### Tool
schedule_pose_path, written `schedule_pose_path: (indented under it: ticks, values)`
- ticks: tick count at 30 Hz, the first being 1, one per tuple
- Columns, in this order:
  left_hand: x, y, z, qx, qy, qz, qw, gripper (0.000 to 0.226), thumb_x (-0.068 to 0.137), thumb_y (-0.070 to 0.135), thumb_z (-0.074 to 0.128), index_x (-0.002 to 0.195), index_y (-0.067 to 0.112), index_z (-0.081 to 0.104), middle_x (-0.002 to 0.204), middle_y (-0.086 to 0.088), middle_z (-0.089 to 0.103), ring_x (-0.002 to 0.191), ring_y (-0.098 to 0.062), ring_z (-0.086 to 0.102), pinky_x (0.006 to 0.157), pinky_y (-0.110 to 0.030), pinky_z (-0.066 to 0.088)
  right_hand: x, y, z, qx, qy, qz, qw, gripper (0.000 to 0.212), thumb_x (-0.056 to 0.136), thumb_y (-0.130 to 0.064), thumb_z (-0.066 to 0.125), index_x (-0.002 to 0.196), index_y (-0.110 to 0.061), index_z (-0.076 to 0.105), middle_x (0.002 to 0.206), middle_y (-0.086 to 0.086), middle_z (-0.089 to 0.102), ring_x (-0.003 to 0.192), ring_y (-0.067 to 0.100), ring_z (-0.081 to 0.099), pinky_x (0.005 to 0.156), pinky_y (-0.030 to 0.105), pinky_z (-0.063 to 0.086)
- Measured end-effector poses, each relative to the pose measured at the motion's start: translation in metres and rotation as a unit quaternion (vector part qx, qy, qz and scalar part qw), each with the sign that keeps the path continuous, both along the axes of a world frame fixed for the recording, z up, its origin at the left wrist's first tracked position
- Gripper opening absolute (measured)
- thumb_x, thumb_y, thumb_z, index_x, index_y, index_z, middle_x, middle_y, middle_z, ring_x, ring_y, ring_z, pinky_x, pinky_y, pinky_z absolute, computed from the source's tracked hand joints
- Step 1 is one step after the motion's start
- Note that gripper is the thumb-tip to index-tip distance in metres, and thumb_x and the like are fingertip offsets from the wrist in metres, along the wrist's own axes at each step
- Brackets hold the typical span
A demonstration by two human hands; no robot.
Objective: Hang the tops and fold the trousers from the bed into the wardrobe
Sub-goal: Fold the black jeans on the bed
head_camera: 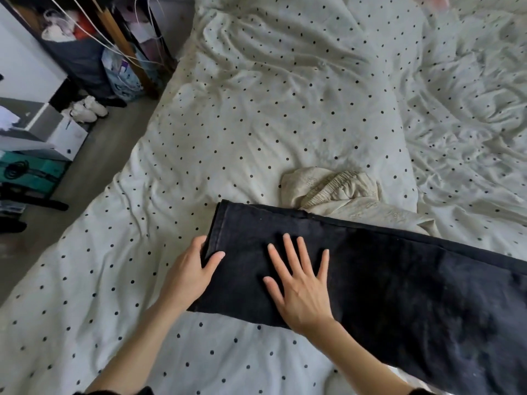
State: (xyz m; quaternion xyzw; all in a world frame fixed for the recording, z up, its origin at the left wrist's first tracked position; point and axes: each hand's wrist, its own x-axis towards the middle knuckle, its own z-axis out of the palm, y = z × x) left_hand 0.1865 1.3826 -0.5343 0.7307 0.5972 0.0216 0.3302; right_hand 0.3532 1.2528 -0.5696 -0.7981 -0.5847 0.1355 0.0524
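A wide bed covered in rumpled white cotton bedding with small black dots (256, 115) is filling most of the view, and everything else is lying on it or beside it. A pair of black denim trousers (385, 280) is stretching flat across the near part of the bed, running from its hemmed end near the middle of the bed out past the right edge of the view. Behind the trousers, touching their far edge, a crumpled cream garment with a gathered elastic band (330, 189) is sitting on the bedding, partly hidden by the dark cloth.

The right hand (302, 283) is lying flat on top of the trousers, fingers spread wide and straight, palm pressing down on the denim a little way in from the hem. The left hand (194, 272) is holding the hemmed end itself: its thumb is resting on top of the cloth while its fingers are curling around the edge, so the hem is sitting between thumb and fingers. The rest of the trousers is lying to the right of both hands.

Off the bed's left side, a pair of white trainers (88, 108) is standing on the grey floor, near dark shelving crowded with bags.
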Motion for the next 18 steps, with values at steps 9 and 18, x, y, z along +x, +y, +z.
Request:
schedule_pose_path:
  ticks: [9,18]
  values:
    - [0.027,-0.016,0.072,0.048,-0.075,-0.046,0.995,0.045,0.09,0.03,0.058,0.131,0.015,0.046,0.115,0.0,0.057,0.099,-0.015,0.052,0.07,-0.013,0.028,-0.012,0.01,0.018,-0.042,0.022,-0.022,0.999,0.058,0.098,-0.053,0.005,0.141,-0.026,0.035,0.145,0.005,0.043,0.134,0.028,0.04,0.104,0.062,0.027]
    - [0.125,-0.094,0.131,0.094,-0.162,-0.171,0.967,0.043,0.09,0.029,0.058,0.131,0.019,0.048,0.097,0.004,0.055,0.079,-0.014,0.055,0.067,-0.013,0.03,0.086,-0.092,0.051,-0.062,-0.054,-0.105,0.991,0.059,0.08,-0.044,0.035,0.128,-0.019,0.058,0.136,0.013,0.053,0.127,0.033,0.048,0.111,0.05,0.007]
